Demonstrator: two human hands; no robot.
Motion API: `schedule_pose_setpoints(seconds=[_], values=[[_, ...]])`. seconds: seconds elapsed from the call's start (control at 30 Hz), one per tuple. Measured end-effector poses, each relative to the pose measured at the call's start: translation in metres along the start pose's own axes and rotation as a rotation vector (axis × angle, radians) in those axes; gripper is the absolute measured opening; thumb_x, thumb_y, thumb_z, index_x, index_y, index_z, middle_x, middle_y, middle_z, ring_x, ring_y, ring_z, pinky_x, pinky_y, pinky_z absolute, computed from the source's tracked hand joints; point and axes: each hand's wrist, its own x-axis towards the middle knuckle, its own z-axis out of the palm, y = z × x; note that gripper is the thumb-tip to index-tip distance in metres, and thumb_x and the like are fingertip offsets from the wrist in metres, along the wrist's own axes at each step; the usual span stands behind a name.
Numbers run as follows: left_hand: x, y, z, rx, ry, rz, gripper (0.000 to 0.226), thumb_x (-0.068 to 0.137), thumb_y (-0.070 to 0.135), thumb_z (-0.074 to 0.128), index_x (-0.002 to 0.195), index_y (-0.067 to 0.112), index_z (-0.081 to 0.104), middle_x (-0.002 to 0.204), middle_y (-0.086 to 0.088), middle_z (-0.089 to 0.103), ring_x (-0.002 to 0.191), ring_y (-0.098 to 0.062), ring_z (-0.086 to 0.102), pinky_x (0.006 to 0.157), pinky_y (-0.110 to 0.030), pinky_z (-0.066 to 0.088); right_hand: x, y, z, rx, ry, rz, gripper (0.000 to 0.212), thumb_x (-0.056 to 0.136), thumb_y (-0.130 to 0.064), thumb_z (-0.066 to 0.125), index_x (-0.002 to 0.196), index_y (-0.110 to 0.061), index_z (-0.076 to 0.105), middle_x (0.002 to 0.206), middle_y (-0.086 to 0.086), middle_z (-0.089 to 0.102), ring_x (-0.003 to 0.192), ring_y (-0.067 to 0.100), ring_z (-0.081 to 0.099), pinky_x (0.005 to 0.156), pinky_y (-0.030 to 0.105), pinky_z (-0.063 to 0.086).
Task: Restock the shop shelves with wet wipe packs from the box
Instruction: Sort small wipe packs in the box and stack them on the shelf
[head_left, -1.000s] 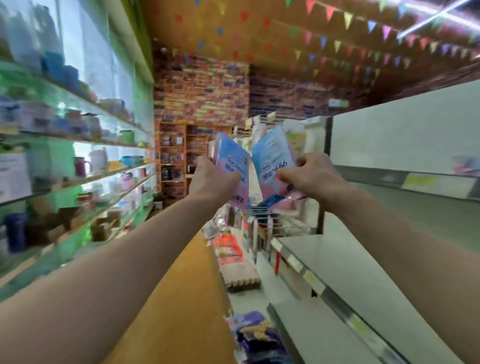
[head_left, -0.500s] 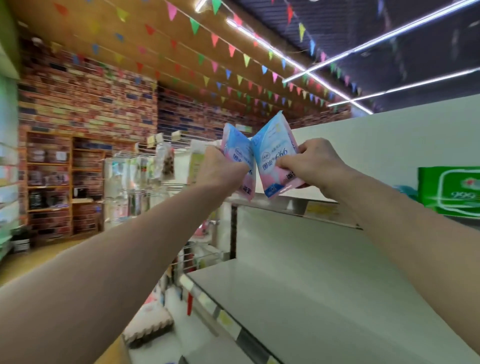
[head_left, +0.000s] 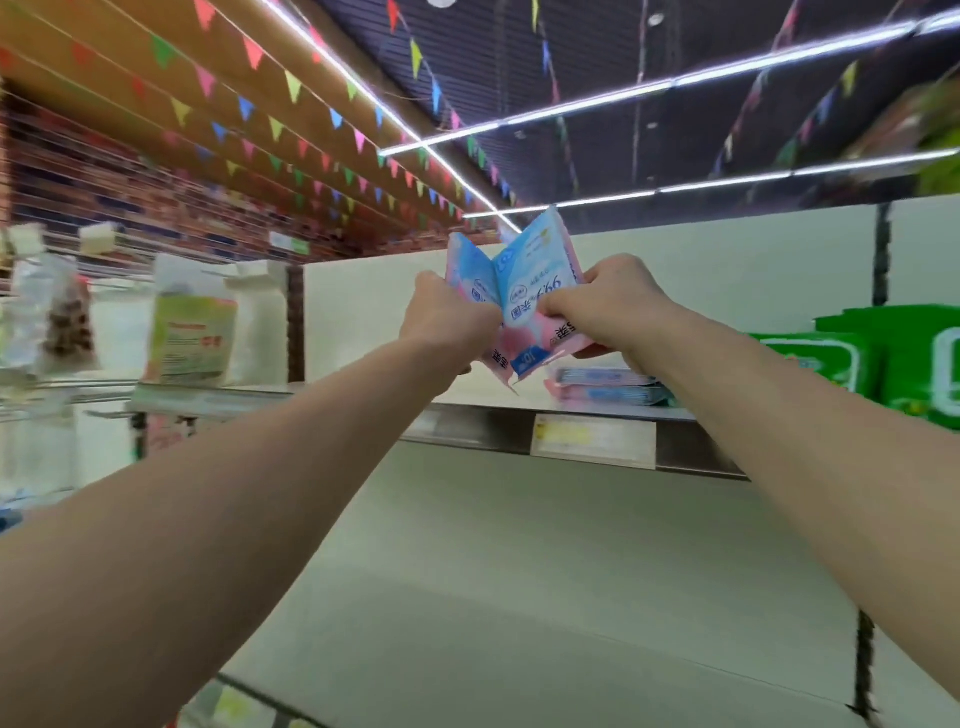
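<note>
1. At frame centre, the left hand (head_left: 445, 323) and right hand (head_left: 615, 306) hold wet wipe packs (head_left: 527, 288) above the shelf (head_left: 685, 447).
2. A stack of flat packs (head_left: 608, 388) lies on the shelf, below the right hand.
3. Larger packs (head_left: 852, 364) stand at far right.

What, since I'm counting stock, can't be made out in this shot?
All in the head view:
Count of held wet wipe packs: left hand and right hand cover them.
Stack on the shelf: partly behind the right forearm.
Green packs: cut by the right edge.
Price label: blurred.
</note>
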Motion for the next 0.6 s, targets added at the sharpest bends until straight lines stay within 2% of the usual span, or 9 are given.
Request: schedule_pose_setpoints(seconds=[0.1,0.2,0.3,0.37,0.43,0.6], values=[[0.012,-0.001,0.015,-0.054,-0.052,-0.001,0.041,0.085,0.012,0.061,0.121,0.008,0.041,0.105,-0.008,0.056,0.072,-0.015,0.057,0.045,-0.025,0.04,0.007,0.001,-0.007,-0.055,0.027,0.013,0.028,0.081,-0.018,0.068,0.104,-0.007,0.057,0.093,0.011,0.067,0.075,0.023,0.071,0.066,0.039,0.061],[0.023,0.001,0.028,-0.089,-0.099,-0.008,0.041,0.084,0.011,0.061,0.121,0.007,0.043,0.105,-0.009,0.057,0.071,-0.014,0.057,0.044,-0.024,0.04,0.017,0.004,-0.015,-0.06,0.042,0.037,0.028,0.081,-0.015,0.068,0.105,-0.006,0.057,0.095,0.012,0.067,0.075,0.023,0.071,0.062,0.035,0.061],[0.034,0.003,0.039,-0.118,-0.116,-0.024,0.038,0.085,0.01,0.062,0.117,0.009,0.043,0.105,-0.01,0.057,0.082,-0.02,0.061,0.047,-0.025,0.043,0.029,0.007,-0.02,-0.032,0.032,0.065,0.033,0.082,-0.012,0.069,0.111,-0.003,0.056,0.095,0.015,0.068,0.072,0.021,0.069,0.048,0.026,0.056],[0.04,0.003,0.049,-0.115,-0.129,-0.04,0.027,0.084,0.007,0.062,0.106,0.01,0.046,0.102,-0.011,0.059,0.089,-0.024,0.063,0.05,-0.026,0.046,0.035,0.011,-0.023,-0.021,0.022,0.084,0.032,0.083,-0.012,0.069,0.111,-0.002,0.056,0.089,0.015,0.068,0.063,0.018,0.066,0.042,0.022,0.052],[0.046,0.003,0.059,-0.123,-0.148,-0.063,0.019,0.084,0.004,0.061,0.098,0.009,0.05,0.099,-0.012,0.061,0.092,-0.026,0.064,0.052,-0.025,0.048,0.043,0.017,-0.026,-0.012,0.031,0.091,0.029,0.085,-0.013,0.069,0.108,-0.002,0.056,0.082,0.014,0.067,0.056,0.017,0.064,0.04,0.021,0.05],[0.063,-0.002,0.077,-0.168,-0.198,-0.131,0.02,0.086,0.005,0.061,0.103,0.006,0.049,0.098,-0.012,0.06,0.087,-0.023,0.061,0.051,-0.025,0.045,0.063,0.032,-0.027,-0.032,0.102,0.129,0.015,0.092,-0.021,0.056,0.088,-0.007,0.051,0.075,0.014,0.065,0.049,0.019,0.061,0.037,0.019,0.045]])
